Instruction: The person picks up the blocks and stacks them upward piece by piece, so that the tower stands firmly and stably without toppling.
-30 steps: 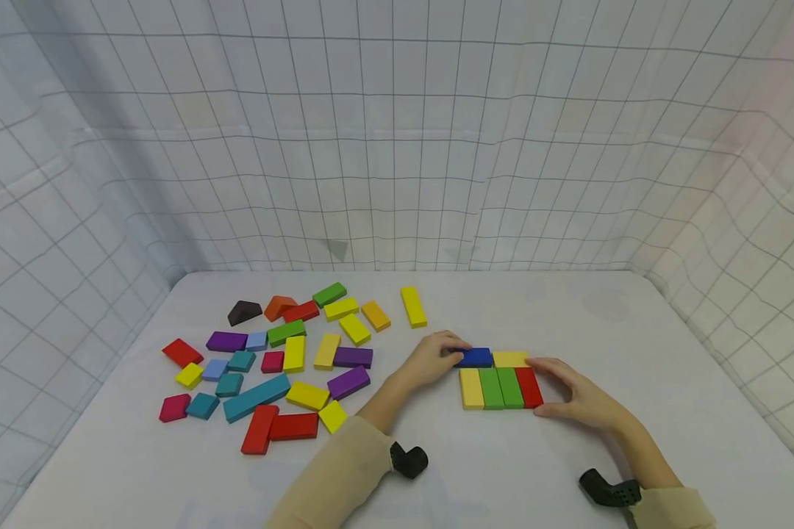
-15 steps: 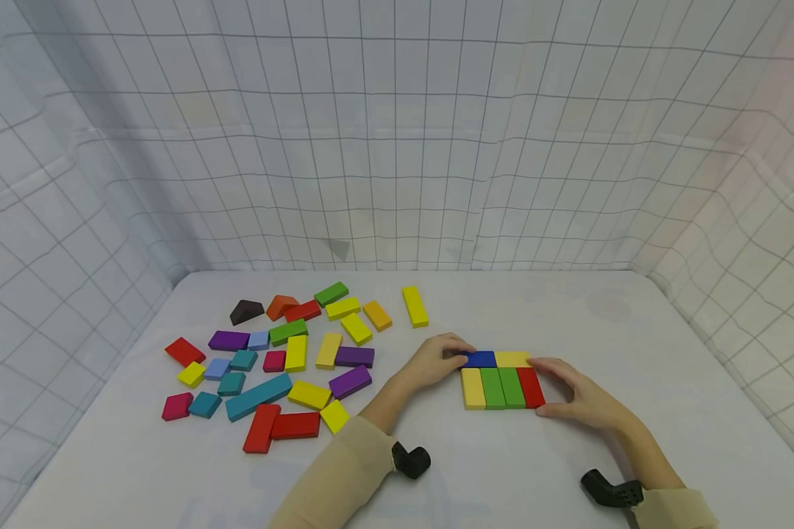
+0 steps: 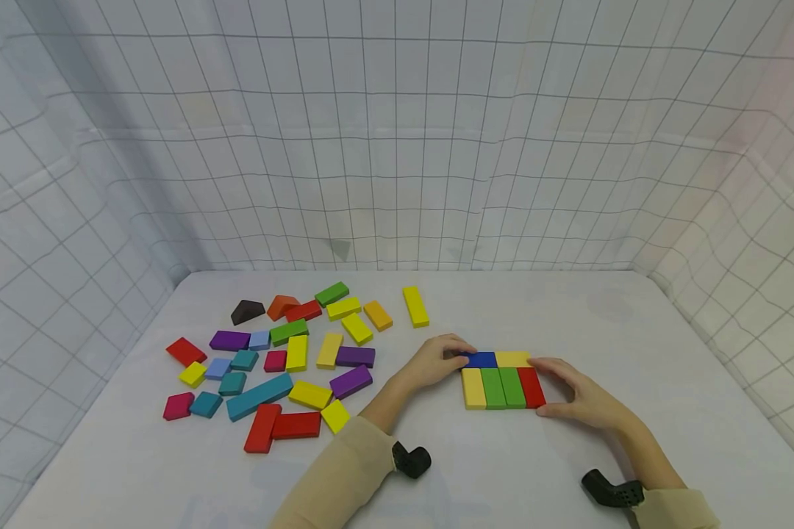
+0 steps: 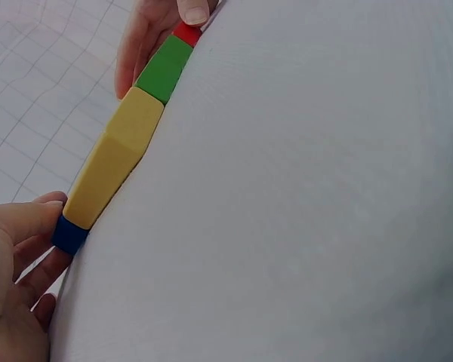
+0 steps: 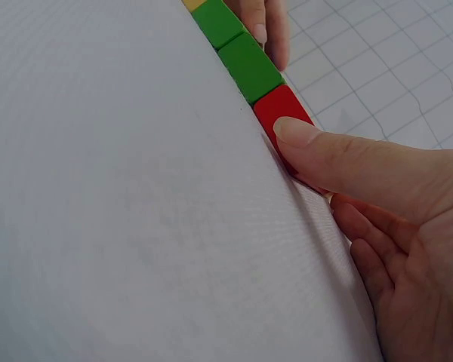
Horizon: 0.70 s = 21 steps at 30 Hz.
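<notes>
In the head view, red [image 3: 531, 388], two green [image 3: 503, 388] and pale yellow [image 3: 473, 389] blocks stand side by side, touching. Along their far ends lie a blue block [image 3: 481, 359] and another pale yellow block [image 3: 512, 358], end to end. My left hand [image 3: 430, 361] pinches the blue block's left end between thumb and fingers, as the left wrist view also shows. My right hand [image 3: 585, 397] is spread at the right side: its thumb [image 5: 309, 147] presses the red block, and its index finger touches the far pale yellow block's right end.
Many loose blocks lie on the left of the white table [image 3: 106, 470], among them a long teal block [image 3: 259, 397] and a dark block [image 3: 247, 311]. A long yellow block [image 3: 415, 306] lies nearer the middle. White grid-patterned cloth [image 3: 397, 147] rises behind and beside the table.
The blue block has slid slightly right with my left hand, closing a small gap to the pale yellow block. My right hand stays at the group's right side.
</notes>
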### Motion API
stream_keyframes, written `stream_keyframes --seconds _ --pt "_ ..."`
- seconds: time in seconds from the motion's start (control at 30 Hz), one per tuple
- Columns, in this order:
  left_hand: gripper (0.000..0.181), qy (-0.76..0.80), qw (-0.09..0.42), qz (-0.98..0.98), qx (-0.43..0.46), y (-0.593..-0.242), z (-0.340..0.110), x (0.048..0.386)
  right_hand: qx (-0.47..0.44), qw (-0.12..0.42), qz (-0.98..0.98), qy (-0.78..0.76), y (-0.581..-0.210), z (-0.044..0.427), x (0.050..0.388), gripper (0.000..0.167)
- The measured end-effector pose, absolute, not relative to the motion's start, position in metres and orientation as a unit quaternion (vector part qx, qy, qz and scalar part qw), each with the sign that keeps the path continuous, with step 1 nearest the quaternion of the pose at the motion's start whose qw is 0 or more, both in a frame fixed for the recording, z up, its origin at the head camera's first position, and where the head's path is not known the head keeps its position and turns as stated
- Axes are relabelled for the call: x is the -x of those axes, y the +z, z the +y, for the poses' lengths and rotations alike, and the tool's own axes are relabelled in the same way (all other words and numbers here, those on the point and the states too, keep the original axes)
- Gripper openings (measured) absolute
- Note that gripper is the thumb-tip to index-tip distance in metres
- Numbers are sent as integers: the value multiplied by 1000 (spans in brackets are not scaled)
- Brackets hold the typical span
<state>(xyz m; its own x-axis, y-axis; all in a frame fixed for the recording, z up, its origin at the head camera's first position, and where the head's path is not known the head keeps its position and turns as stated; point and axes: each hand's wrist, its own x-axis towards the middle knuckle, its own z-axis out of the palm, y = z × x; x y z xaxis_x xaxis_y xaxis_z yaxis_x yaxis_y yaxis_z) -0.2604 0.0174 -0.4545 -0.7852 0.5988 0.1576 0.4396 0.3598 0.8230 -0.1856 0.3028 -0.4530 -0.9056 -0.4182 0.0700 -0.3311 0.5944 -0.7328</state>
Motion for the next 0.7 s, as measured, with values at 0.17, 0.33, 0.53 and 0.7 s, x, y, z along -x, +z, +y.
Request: stream_keyframes --seconds 0.17,0.33,0.53,0.7 --pt "27 476 90 818 -309 -454 15 260 214 54 891 -398 -454 304 186 71" --pt "31 479 86 822 -296 -442 0 251 210 46 895 -390 -456 305 186 71" --pt "32 460 65 844 -269 -424 -35 231 217 49 888 -402 -454 304 186 71" --pt "34 441 51 864 -239 -425 -76 211 222 48 886 -404 -453 304 185 70"
